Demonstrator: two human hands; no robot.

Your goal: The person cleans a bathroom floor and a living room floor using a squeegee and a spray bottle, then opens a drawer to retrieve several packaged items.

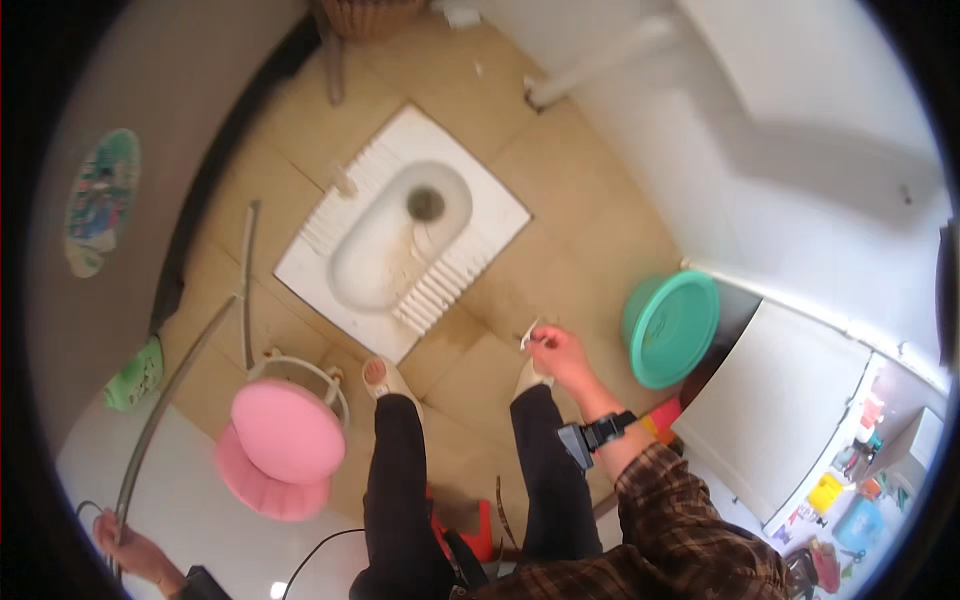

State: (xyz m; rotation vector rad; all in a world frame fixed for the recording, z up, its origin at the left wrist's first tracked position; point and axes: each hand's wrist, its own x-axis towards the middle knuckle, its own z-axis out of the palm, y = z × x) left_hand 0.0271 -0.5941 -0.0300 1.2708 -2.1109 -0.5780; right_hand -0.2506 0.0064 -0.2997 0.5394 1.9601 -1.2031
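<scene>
A white squat toilet (495, 210) lies toward eleven o'clock, set in the tiled floor. At nine o'clock a long grey pole (181, 367) slants from a crosswise bar on the floor down toward the left hand. A pink stool (285, 445) stands at eight o'clock, a green basin (680, 325) at three. The left hand (130, 550), at eight, curls closed around the pole; the right hand (562, 357), near centre toward four, pinches a small whitish object (530, 332), its kind unclear.
</scene>
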